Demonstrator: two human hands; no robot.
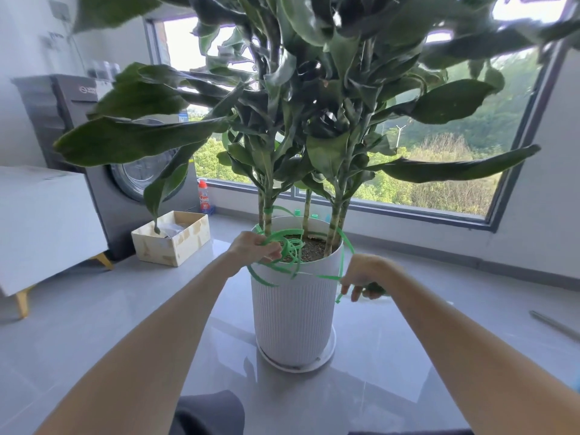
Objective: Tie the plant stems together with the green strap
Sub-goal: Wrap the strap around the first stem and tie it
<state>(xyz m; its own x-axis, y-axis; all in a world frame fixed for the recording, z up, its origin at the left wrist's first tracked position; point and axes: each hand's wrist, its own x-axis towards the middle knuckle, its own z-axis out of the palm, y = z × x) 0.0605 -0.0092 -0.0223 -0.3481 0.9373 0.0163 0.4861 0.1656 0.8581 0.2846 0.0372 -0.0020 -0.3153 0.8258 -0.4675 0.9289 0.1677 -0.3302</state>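
At the near rim of the white ribbed pot [293,315], the left hand [254,249] holds a loose tangle of green strap [290,246], its grip closed on the coils just above the soil [314,251]. One length of strap runs across the pot's front to the right hand [365,276], whose grip pinches it beside the pot wall, the free end dangling below the fingers [354,293]. A band of strap wraps two plant stems [267,199] on the left. The pot stands on a saucer [298,368] on the grey floor [94,309], a cardboard box [171,243] to its left.
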